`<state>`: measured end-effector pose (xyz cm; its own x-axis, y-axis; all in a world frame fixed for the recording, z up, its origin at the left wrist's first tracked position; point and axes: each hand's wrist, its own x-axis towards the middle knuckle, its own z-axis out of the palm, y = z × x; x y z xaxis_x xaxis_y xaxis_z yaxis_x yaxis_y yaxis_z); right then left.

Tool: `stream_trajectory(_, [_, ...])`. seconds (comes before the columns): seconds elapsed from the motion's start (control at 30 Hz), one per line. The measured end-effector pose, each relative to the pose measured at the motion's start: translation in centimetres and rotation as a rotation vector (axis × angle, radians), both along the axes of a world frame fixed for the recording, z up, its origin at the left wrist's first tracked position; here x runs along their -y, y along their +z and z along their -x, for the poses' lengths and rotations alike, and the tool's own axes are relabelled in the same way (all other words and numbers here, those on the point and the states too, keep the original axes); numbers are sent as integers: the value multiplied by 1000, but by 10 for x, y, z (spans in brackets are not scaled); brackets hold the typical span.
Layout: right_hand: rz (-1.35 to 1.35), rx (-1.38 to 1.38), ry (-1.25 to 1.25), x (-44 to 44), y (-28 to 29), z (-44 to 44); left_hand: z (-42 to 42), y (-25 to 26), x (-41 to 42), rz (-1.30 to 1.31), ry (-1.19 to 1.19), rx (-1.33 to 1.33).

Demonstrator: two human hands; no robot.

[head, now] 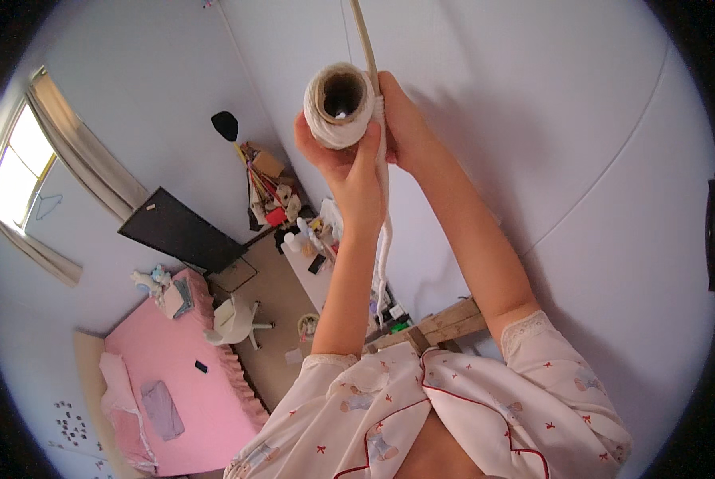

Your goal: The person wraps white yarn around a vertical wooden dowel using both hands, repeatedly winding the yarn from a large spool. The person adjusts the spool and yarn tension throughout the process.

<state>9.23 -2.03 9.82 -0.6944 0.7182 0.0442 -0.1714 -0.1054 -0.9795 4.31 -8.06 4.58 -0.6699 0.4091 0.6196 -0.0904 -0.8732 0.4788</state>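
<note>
My left hand [357, 173] holds a roll of white cord [339, 135] wound on a cardboard tube, its open end facing me. Just right of the roll, my right hand [402, 123] is closed around a thin tan rod or cable [364, 42] that runs up out of view. White cord [379, 111] is wrapped around it between my hands, and a loose length of cord [384, 257] hangs down past my left forearm. The right fingertips are mostly hidden behind the rod and cord.
Below me are a wooden beam [447, 326], a cluttered white table [303, 278] and a white swivel chair [233, 321]. A pink bed [196, 413] lies at lower left, near a black board [181, 230]. A pale wall [561, 132] rises close on the right.
</note>
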Motion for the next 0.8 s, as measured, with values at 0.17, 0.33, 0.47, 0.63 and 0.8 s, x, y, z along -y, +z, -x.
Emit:
stream_trajectory(0.17, [-331, -221, -219, 4, 4, -5, 1, 2, 5, 31, -17, -3])
stream_trajectory(0.33, [-1530, 9, -883, 64, 36, -23, 5, -6, -6, 92, 267, -136])
stream_trajectory(0.47, [-1364, 326, -553, 62, 37, -21, 2, -10, -10, 32, 147, -107])
stream_trajectory(0.63, [-1392, -93, -639, 46, 8, -27, 4, -11, -12, 98, 688, -344])
stream_trajectory(0.8, [-1226, -537, -770, 33, -38, -19, -15, -6, -12, -158, 468, -97])
